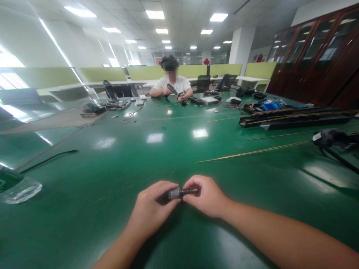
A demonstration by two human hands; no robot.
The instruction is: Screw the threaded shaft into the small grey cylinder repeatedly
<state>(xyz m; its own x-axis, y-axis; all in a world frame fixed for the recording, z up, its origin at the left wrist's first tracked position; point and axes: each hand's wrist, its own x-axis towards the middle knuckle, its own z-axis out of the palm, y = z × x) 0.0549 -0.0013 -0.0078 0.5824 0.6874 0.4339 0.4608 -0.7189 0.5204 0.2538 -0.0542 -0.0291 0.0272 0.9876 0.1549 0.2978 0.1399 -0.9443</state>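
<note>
A small grey metal cylinder with a dark ridged shaft lies sideways between my two hands, just above the green table. My left hand is closed round the thick cylinder end, thumb below and fingers above. Around the ridged shaft, which points right, the thumb and fingers of my right hand are pinched. The shaft's bright tip shows against my right palm. Part of the cylinder's left end is hidden by my left hand.
Thin brass-coloured rods lie to the right, near black metal channels and a black cabled device. A clear plastic bottle lies at the left, near a black cable. Across the table a person holds a power drill.
</note>
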